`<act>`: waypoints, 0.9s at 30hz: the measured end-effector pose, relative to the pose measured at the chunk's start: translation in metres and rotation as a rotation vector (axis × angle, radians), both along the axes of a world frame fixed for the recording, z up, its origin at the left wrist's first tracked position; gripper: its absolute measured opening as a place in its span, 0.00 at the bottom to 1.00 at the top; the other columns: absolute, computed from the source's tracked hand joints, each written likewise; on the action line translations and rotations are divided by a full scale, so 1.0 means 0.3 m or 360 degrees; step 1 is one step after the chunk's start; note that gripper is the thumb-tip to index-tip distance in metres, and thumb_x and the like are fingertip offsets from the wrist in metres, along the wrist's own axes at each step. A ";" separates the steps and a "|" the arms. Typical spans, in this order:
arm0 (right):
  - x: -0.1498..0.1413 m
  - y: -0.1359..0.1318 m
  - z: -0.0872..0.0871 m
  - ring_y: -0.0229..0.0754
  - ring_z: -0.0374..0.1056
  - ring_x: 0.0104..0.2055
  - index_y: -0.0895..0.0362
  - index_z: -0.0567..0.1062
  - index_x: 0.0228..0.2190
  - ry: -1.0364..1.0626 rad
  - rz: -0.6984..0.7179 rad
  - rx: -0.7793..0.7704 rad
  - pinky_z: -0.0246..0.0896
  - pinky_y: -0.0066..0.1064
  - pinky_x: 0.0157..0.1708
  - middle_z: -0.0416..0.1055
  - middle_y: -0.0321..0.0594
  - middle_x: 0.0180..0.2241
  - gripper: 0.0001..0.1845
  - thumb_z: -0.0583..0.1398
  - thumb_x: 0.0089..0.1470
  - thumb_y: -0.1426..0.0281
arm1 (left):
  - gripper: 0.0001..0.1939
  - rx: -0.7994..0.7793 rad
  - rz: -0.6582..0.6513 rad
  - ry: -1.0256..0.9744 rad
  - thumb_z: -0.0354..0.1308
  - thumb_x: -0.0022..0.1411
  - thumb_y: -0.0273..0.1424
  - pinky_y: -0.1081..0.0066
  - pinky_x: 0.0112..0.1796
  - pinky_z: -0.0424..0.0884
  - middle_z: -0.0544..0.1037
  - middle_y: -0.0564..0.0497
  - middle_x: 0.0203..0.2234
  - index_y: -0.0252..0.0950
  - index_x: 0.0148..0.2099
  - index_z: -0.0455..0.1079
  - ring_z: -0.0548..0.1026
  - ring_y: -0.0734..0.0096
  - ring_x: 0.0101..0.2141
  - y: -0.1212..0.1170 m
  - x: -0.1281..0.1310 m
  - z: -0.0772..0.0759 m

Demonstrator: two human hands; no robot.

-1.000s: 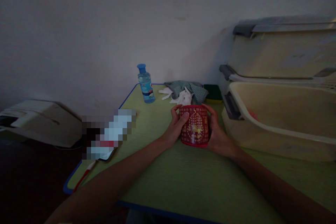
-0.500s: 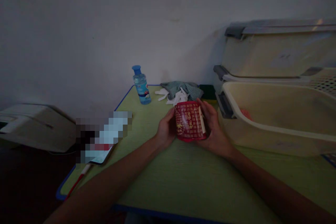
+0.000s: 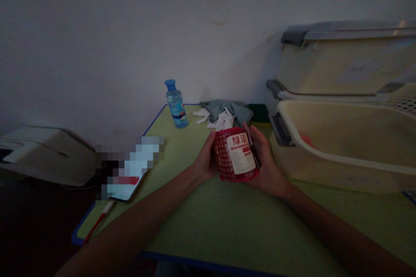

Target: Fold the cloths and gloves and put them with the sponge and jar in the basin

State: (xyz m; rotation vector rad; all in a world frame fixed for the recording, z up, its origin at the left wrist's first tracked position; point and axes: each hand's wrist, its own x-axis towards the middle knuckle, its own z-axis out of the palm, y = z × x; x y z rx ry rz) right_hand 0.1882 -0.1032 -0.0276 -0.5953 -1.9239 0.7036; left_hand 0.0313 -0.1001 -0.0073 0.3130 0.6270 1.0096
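Between my two hands is a red patterned container (image 3: 224,158) with a white printed label turned towards me, held a little above the table. My left hand (image 3: 205,160) is closed around its left side, thumb near the top edge. Along the right side, my right hand (image 3: 264,162) grips it, with fingers partly hidden behind. Just beyond lie a grey-green cloth (image 3: 240,114) and white gloves or cloths (image 3: 225,120), partly covered by the container.
A blue bottle (image 3: 177,108) stands at the table's far left. A phone (image 3: 133,173) with a red cable (image 3: 95,227) lies on the left edge. To the right sits an open cream bin (image 3: 331,173) holding something reddish. A green sponge (image 3: 259,114) lies by the wall.
The container has been turned in my hands, so its white label now faces me where red patterned characters showed before. Both hands keep nearly the same place.
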 end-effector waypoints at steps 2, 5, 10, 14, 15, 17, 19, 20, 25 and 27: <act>0.002 0.000 -0.001 0.53 0.47 0.63 0.44 0.38 0.61 -0.0029 0.0056 -0.0086 0.51 0.49 0.58 0.42 0.45 0.64 0.62 0.70 0.35 0.64 | 0.30 0.0020 -0.0063 -0.0011 0.41 0.62 0.50 0.59 0.50 0.62 0.79 0.44 0.30 0.30 0.45 0.71 0.77 0.60 0.38 0.005 -0.004 -0.008; 0.004 -0.002 0.005 0.53 0.48 0.63 0.44 0.38 0.62 -0.0032 0.0073 -0.0127 0.51 0.49 0.58 0.43 0.45 0.64 0.61 0.70 0.37 0.65 | 0.29 0.0034 -0.0065 -0.0013 0.40 0.63 0.49 0.60 0.49 0.63 0.79 0.45 0.30 0.30 0.45 0.71 0.77 0.63 0.33 0.011 -0.003 -0.008; 0.006 -0.002 0.013 0.52 0.46 0.64 0.44 0.39 0.62 -0.0047 0.0041 -0.0089 0.47 0.49 0.59 0.43 0.43 0.64 0.59 0.69 0.39 0.65 | 0.28 0.0033 -0.0015 -0.0029 0.39 0.65 0.47 0.63 0.47 0.64 0.79 0.47 0.26 0.31 0.45 0.71 0.76 0.68 0.28 0.011 0.006 0.003; 0.008 0.001 0.007 0.53 0.43 0.64 0.44 0.43 0.62 -0.0087 -0.0038 0.0009 0.43 0.52 0.60 0.41 0.42 0.65 0.58 0.69 0.37 0.66 | 0.26 0.0022 0.0068 0.0057 0.38 0.66 0.45 0.64 0.48 0.63 0.79 0.48 0.27 0.31 0.49 0.68 0.76 0.68 0.29 0.015 0.009 -0.004; 0.008 0.002 0.005 0.54 0.42 0.65 0.43 0.45 0.61 -0.0084 -0.0054 0.0054 0.42 0.52 0.61 0.41 0.42 0.65 0.57 0.70 0.37 0.66 | 0.26 0.0034 0.0073 0.0050 0.39 0.66 0.44 0.64 0.48 0.63 0.79 0.48 0.28 0.31 0.50 0.67 0.76 0.68 0.30 0.017 0.010 -0.006; 0.007 0.005 0.003 0.53 0.41 0.65 0.43 0.48 0.60 -0.0041 -0.0055 0.0126 0.42 0.52 0.60 0.41 0.41 0.65 0.53 0.69 0.37 0.67 | 0.25 0.0041 0.0062 0.0011 0.39 0.66 0.42 0.63 0.49 0.62 0.79 0.48 0.30 0.31 0.53 0.65 0.76 0.68 0.31 0.020 0.011 -0.009; 0.005 0.005 0.003 0.51 0.41 0.65 0.41 0.51 0.58 0.0001 -0.0044 0.0159 0.46 0.51 0.60 0.41 0.40 0.64 0.49 0.69 0.39 0.67 | 0.24 0.0011 0.0054 -0.0012 0.38 0.67 0.40 0.63 0.49 0.62 0.79 0.48 0.30 0.29 0.55 0.63 0.76 0.68 0.31 0.022 0.013 -0.007; 0.004 0.004 0.004 0.51 0.41 0.65 0.40 0.53 0.57 0.0001 -0.0042 0.0166 0.47 0.50 0.59 0.41 0.39 0.64 0.47 0.68 0.40 0.67 | 0.24 -0.0009 0.0059 -0.0004 0.38 0.67 0.39 0.63 0.50 0.62 0.79 0.47 0.30 0.28 0.55 0.63 0.76 0.68 0.31 0.022 0.015 -0.004; 0.004 -0.007 0.018 0.52 0.38 0.65 0.42 0.55 0.57 -0.0109 -0.0028 0.0211 0.46 0.51 0.59 0.37 0.40 0.65 0.46 0.69 0.39 0.68 | 0.32 -0.0037 0.0069 0.0039 0.34 0.65 0.47 0.60 0.52 0.59 0.79 0.42 0.36 0.26 0.55 0.63 0.76 0.61 0.40 0.011 0.020 0.026; 0.005 -0.010 0.021 0.53 0.37 0.66 0.43 0.55 0.57 -0.0160 -0.0031 0.0215 0.46 0.51 0.59 0.34 0.41 0.66 0.45 0.68 0.40 0.69 | 0.35 -0.0023 0.0035 0.0008 0.32 0.64 0.49 0.58 0.53 0.59 0.78 0.40 0.39 0.27 0.54 0.64 0.74 0.59 0.44 0.004 0.021 0.035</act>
